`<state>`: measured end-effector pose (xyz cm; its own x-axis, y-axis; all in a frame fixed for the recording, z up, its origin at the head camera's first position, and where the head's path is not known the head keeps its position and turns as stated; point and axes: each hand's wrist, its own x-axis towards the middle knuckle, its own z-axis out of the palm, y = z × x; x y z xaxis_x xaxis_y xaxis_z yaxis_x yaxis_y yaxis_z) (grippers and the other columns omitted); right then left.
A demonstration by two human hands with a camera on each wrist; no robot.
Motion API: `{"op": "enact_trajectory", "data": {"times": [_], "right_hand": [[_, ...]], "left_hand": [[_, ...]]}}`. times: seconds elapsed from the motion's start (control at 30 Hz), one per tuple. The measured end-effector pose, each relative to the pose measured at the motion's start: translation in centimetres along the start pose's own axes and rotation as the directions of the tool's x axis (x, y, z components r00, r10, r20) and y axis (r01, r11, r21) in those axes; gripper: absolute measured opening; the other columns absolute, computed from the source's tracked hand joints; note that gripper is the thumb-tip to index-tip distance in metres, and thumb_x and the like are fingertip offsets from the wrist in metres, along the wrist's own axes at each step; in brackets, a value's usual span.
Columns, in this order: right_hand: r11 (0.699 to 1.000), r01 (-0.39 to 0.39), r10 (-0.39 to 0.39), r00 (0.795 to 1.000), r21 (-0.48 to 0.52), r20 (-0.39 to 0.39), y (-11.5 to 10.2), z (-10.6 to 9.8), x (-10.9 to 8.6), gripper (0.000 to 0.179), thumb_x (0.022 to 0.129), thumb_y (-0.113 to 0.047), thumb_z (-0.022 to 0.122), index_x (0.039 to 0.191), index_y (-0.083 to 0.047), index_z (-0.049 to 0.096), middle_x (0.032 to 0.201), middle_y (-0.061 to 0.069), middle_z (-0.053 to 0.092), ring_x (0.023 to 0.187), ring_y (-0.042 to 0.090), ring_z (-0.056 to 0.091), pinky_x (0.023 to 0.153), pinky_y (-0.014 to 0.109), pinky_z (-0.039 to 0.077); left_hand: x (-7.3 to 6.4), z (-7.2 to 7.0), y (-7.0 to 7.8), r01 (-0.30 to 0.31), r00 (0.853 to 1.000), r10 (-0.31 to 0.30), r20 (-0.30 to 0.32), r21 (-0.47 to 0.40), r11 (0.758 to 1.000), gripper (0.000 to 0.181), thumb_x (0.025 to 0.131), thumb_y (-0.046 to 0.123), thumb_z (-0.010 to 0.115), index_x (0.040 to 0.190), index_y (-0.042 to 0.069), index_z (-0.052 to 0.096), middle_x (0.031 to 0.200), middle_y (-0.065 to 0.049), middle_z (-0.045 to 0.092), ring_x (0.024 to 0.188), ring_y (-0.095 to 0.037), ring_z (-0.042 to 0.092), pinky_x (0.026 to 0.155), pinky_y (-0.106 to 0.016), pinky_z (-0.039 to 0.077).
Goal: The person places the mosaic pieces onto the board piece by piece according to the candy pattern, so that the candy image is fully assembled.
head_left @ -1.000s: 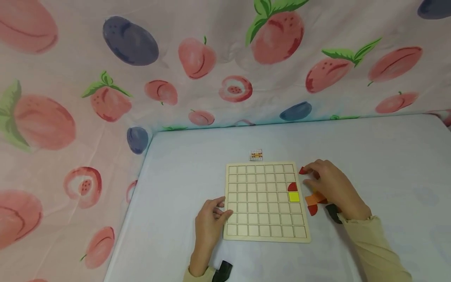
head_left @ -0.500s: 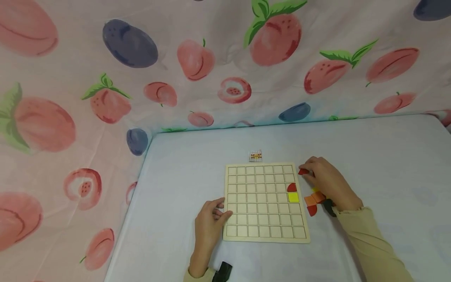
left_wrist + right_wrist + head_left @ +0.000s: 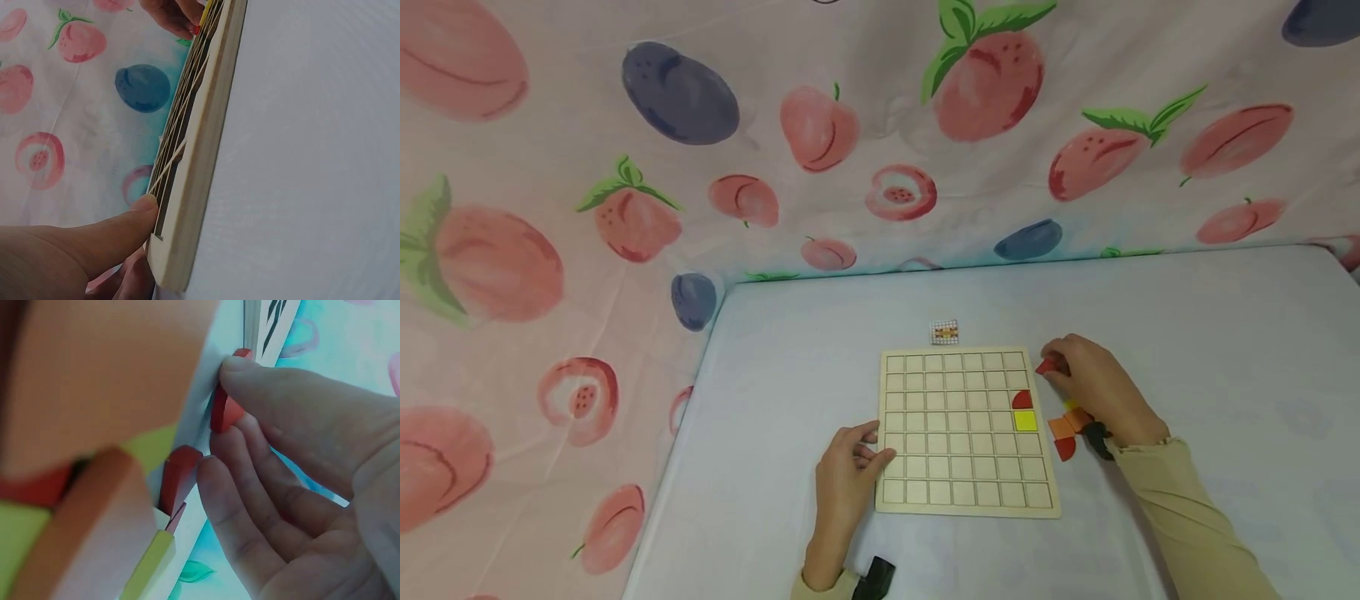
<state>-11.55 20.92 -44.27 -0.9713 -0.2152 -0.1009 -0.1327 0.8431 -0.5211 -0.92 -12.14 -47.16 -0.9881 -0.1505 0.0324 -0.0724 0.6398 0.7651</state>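
A pale wooden board (image 3: 951,443) with a square grid lies on the table. My left hand (image 3: 844,483) holds its left edge, thumb (image 3: 119,237) on the rim and fingers curled beside it. Near the board's upper right side, my right hand (image 3: 1097,387) pinches a red tile (image 3: 229,410) between thumb and fingers, just off the edge. On the board, a red quarter-round tile (image 3: 1022,400) sits directly above a yellow square tile (image 3: 1025,421) in the rightmost column. Below the right hand lie loose orange tiles (image 3: 1060,428) and a red tile (image 3: 1065,449); the hand and wrist partly hide this pile.
A small pattern card (image 3: 944,332) lies behind the board. White cloth covers the table (image 3: 805,350), and a fruit-printed curtain (image 3: 850,75) hangs at the back and left. Black wrist devices (image 3: 875,577) are worn at both sleeves.
My right hand has shifted slightly left, and the red tile shows more of its face between the fingers. More of the loose tiles is uncovered. The left hand and board stay put.
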Motion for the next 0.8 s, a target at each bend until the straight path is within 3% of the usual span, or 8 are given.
{"op": "enact_trajectory", "data": {"times": [0.33, 0.6, 0.8], "right_hand": [[0.999, 0.024, -0.022, 0.999, 0.036, -0.036, 0.1, 0.2, -0.4, 0.01, 0.086, -0.002, 0.074, 0.095, 0.0, 0.07, 0.087, 0.01, 0.065, 0.079, 0.024, 0.058, 0.076, 0.043, 0.054], [0.997, 0.033, -0.03, 0.999, 0.073, -0.039, -0.4, 0.0, -1.0, 0.025, 0.087, -0.002, 0.073, 0.112, 0.001, 0.071, 0.096, 0.013, 0.069, 0.084, 0.026, 0.059, 0.08, 0.046, 0.054], [0.997, 0.047, -0.044, 0.998, 0.06, -0.035, -0.8, -0.4, -1.6, 0.02, 0.086, -0.003, 0.075, 0.105, -0.001, 0.073, 0.089, 0.007, 0.07, 0.079, 0.021, 0.06, 0.073, 0.037, 0.053]], "left_hand": [[0.0, 0.1, -0.1, 0.005, 1.0, -0.005, -0.001, 0.001, 1.0, 0.042, 0.077, 0.014, 0.086, 0.116, 0.007, 0.072, 0.094, 0.001, 0.064, 0.076, -0.009, 0.062, 0.065, -0.018, 0.055], [0.0, 0.1, -0.1, 0.0, 1.0, 0.0, -0.001, 0.01, 1.0, 0.042, 0.077, 0.014, 0.085, 0.116, 0.007, 0.072, 0.094, 0.001, 0.065, 0.075, -0.009, 0.062, 0.065, -0.017, 0.055], [0.0, 0.1, -0.1, -0.002, 1.0, 0.002, -0.003, 0.014, 1.0, 0.042, 0.077, 0.014, 0.085, 0.116, 0.008, 0.072, 0.095, 0.001, 0.065, 0.076, -0.009, 0.063, 0.065, -0.017, 0.055]]}}
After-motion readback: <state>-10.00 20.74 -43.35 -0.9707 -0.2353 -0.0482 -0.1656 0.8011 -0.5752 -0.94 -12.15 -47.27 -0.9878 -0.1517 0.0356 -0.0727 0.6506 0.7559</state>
